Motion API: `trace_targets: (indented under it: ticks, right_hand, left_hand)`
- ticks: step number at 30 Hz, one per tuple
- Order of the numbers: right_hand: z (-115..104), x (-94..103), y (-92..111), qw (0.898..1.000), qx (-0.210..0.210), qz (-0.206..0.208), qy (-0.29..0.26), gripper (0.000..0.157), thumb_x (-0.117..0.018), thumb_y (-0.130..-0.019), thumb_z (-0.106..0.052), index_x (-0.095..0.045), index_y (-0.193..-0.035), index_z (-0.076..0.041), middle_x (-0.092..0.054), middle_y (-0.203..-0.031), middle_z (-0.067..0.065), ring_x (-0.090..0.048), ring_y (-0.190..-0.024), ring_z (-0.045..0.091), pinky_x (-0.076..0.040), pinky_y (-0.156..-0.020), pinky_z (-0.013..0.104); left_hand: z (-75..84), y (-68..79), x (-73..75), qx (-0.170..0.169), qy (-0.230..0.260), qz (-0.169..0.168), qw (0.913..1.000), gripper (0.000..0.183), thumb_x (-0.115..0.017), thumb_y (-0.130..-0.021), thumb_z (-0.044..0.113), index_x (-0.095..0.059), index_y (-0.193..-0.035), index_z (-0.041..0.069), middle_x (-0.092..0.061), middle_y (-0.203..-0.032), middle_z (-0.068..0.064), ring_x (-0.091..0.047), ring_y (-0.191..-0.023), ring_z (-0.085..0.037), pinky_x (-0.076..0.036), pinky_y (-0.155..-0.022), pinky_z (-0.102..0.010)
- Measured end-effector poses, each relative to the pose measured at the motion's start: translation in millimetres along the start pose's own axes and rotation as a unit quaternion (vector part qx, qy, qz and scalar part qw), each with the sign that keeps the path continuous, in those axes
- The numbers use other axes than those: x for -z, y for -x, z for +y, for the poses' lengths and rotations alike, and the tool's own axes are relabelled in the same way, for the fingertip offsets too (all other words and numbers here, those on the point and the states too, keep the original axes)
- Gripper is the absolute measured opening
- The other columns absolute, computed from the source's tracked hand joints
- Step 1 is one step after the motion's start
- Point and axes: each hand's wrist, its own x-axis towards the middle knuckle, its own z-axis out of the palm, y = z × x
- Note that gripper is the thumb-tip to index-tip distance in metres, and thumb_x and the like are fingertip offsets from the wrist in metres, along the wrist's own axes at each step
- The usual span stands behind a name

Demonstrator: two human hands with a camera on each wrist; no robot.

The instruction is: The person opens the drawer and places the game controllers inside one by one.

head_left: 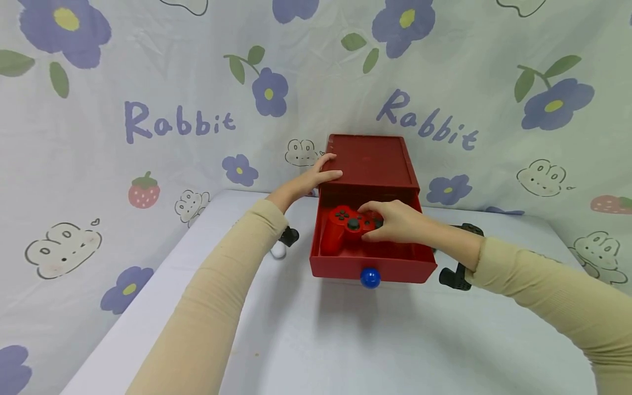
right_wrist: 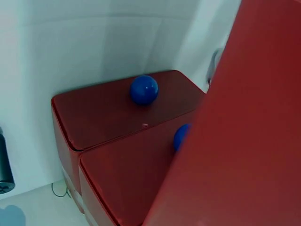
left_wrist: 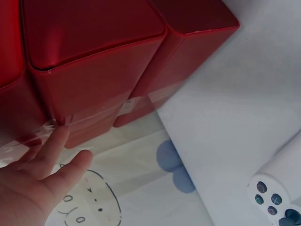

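Observation:
A red drawer cabinet (head_left: 370, 159) stands toward the back of the table with its top drawer (head_left: 340, 267) pulled out. Inside that drawer is a red game controller (head_left: 338, 227), its left grip, buttons and sticks showing. My right hand (head_left: 397, 222) reaches into the drawer and holds the controller by its right end, which the fingers partly hide. At the cabinet's upper left edge, my left hand (head_left: 316, 174) rests with its fingers extended. The left wrist view shows those fingers (left_wrist: 70, 169) beside the cabinet's side. In the right wrist view the drawer covers the hand.
A blue knob (head_left: 370, 278) sits on the open drawer's front; lower drawers with blue knobs (right_wrist: 144, 90) are closed below. Left of the cabinet lies a white controller (head_left: 278, 250) near a black one (head_left: 289, 236). Black controllers (head_left: 456, 278) lie to the right. A printed cloth hangs behind.

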Motion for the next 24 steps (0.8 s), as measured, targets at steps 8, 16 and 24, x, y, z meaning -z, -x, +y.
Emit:
trace_targets:
  ticks: [8,16,24]
  right_hand:
    - [-2.1,0.4,-0.2,1.000,-0.001,0.000,0.001,0.053,-0.070,-0.079,-0.025,-0.052,-0.127,-0.008,-0.060,-0.114,0.012,-0.054,-0.103,0.026,-0.049,-0.083,0.040]
    - [-3.8,9.4,3.9,0.999,0.027,0.045,-0.003,0.042,-0.066,-0.083,-0.018,-0.055,-0.121,-0.004,-0.060,-0.114,0.015,-0.055,-0.106,0.029,-0.046,-0.088,0.043]
    - [-8.3,22.5,17.1,0.995,0.042,0.080,-0.028,0.038,-0.062,-0.085,-0.012,-0.055,-0.121,-0.003,-0.060,-0.115,0.016,-0.054,-0.107,0.029,-0.047,-0.086,0.044]
  left_hand:
    - [0.8,-0.6,-0.5,0.003,0.012,-0.003,0.9999,0.063,-0.042,-0.091,0.030,-0.012,-0.144,0.018,-0.018,-0.145,-0.013,-0.029,-0.127,-0.026,-0.026,-0.105,-0.043]
    - [1.4,0.6,-0.1,0.000,0.012,-0.004,0.9999,0.065,-0.042,-0.090,0.031,-0.011,-0.144,0.017,-0.015,-0.146,-0.013,-0.024,-0.130,-0.025,-0.023,-0.107,-0.043]
    - [1.6,0.0,-0.5,0.001,0.023,-0.003,0.9997,0.064,-0.042,-0.090,0.031,-0.012,-0.144,0.017,-0.016,-0.145,-0.013,-0.028,-0.127,-0.026,-0.025,-0.106,-0.044]
